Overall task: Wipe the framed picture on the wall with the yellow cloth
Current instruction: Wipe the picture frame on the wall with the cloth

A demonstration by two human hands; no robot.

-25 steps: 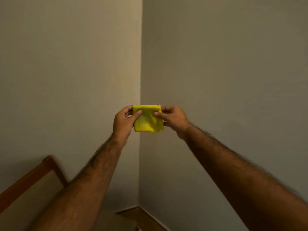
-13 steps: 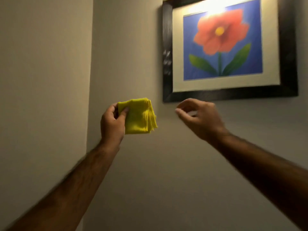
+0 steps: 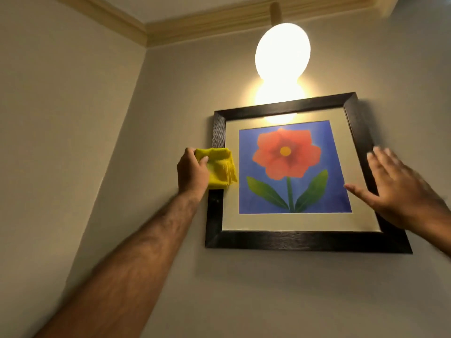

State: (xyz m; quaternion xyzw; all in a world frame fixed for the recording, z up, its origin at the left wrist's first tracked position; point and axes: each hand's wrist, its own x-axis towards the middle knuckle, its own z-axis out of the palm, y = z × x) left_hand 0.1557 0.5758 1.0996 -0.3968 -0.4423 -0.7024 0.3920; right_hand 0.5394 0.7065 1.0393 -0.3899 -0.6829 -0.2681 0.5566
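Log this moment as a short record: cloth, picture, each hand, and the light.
cloth: folded yellow cloth, at the frame's left edge
picture: framed picture, red flower on blue, black frame, on the wall
left hand: left hand grips the cloth
right hand: right hand open, empty, over the frame's right side
light: lit globe lamp above the frame

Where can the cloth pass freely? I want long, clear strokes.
Free: the glass between the cloth and the right hand, and the bottom frame rail. Crowded: the left rail under the left hand, and the right rail behind the right hand.
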